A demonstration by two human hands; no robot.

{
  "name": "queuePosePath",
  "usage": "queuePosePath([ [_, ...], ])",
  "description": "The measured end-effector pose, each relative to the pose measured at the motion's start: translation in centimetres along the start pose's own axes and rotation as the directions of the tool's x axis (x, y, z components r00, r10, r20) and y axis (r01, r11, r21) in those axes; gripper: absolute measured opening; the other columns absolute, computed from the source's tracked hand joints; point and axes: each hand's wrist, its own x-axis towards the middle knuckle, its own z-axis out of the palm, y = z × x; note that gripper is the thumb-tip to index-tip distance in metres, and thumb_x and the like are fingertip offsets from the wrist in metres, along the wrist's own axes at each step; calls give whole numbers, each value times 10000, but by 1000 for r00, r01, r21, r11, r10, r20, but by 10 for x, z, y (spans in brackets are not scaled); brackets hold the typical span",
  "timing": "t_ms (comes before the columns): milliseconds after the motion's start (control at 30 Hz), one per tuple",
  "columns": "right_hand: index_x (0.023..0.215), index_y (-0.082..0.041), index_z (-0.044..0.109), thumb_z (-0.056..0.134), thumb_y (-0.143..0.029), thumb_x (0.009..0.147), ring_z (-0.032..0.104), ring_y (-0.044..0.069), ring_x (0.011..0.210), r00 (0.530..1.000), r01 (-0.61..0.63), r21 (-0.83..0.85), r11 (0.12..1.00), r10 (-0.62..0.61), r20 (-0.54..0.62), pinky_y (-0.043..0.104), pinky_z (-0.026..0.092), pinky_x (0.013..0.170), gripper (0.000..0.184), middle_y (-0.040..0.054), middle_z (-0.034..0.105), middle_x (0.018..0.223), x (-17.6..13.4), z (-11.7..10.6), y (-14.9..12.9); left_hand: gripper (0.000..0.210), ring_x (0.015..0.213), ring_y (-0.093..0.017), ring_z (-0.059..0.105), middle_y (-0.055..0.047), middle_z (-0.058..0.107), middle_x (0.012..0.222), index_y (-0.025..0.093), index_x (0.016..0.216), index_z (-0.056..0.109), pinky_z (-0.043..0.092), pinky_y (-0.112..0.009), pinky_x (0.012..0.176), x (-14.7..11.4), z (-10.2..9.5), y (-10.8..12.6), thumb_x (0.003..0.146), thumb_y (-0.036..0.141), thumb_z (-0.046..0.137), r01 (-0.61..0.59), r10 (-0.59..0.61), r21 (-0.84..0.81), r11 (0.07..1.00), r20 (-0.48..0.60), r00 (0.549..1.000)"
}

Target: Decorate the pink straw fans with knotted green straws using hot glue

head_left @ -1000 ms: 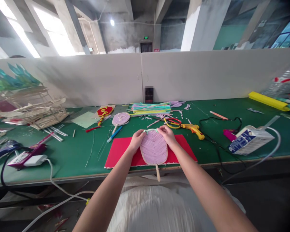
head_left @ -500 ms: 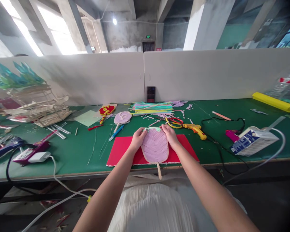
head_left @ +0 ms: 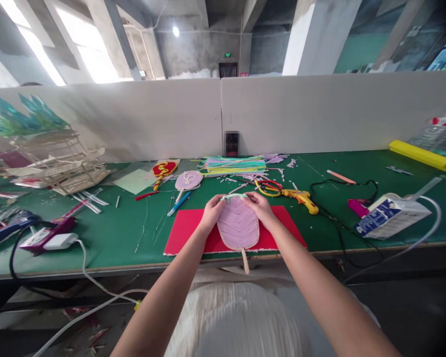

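Observation:
A lilac hand fan [head_left: 238,225] with ribbed rows and a pale rim lies over a red board [head_left: 186,230]. Its beige handle [head_left: 246,262] points toward me past the table edge. Along the fan's far edge runs a mint-green fuzzy strip [head_left: 235,196], which looks like pipe cleaner. My left hand [head_left: 212,212] is closed on the far left corner of the fan, at one end of the strip. At the far right corner, my right hand [head_left: 260,207] pinches the edge by the strip's other end. The fingertips partly hide both ends.
Behind the fan lie a bundle of coloured pipe cleaners [head_left: 234,166], scissors [head_left: 269,187] and a yellow glue gun [head_left: 301,198]. A smaller lilac fan [head_left: 189,180], a red fan [head_left: 164,169] and a blue pen [head_left: 179,204] are left. A carton [head_left: 392,215] and cables stand right.
My right hand's fingers have shifted inward to the left along the fan's far edge. The mint-green strip sits slightly higher there. My left hand has barely moved.

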Motion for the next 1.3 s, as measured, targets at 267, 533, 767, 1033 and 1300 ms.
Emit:
queuePosePath([
  [267, 795, -210, 581, 737, -393, 583, 566, 149, 696, 999, -41, 76, 996, 42, -9, 271, 413, 656, 321, -19, 616, 729, -2, 3, -6, 355, 613, -107, 512, 5, 581, 704, 155, 899, 594, 391, -194, 559, -2, 2, 3, 697, 446, 619, -12, 12, 36, 999, 0, 1000],
  [533, 810, -227, 528, 715, -385, 614, 544, 134, 652, 1000, 4, 36, 999, -4, -1, 260, 396, 623, 313, -41, 571, 688, -1, 2, -3, 295, 393, -50, 327, 77, 426, 515, 210, 891, 481, 219, -158, 388, -6, 3, 6, 729, 419, 610, -37, 38, 97, 995, -13, 999],
  [767, 764, -216, 534, 660, -437, 671, 527, 136, 678, 998, 45, -27, 999, -46, -49, 264, 397, 651, 271, -31, 547, 672, -1, 3, -5, 289, 398, -48, 296, 84, 382, 502, 205, 822, 462, 182, -164, 400, -6, 4, 8, 710, 419, 620, -14, 16, 78, 997, -27, 999],
  [1033, 738, -217, 514, 648, -484, 660, 509, 142, 661, 993, 81, -105, 991, -89, -74, 275, 392, 651, 308, -27, 545, 673, 1, 2, -1, 228, 501, -65, 349, 54, 435, 595, 177, 725, 474, 261, -174, 469, -3, 3, 7, 680, 360, 602, -35, 38, 41, 999, -72, 997],
  [1300, 749, -208, 521, 661, -471, 666, 524, 139, 681, 991, 95, -91, 991, -102, -82, 272, 402, 662, 309, -21, 557, 695, 3, 0, 4, 214, 447, -58, 316, 69, 402, 547, 184, 743, 462, 221, -175, 432, -5, 3, 6, 703, 344, 598, -32, 36, 92, 995, -43, 998],
])
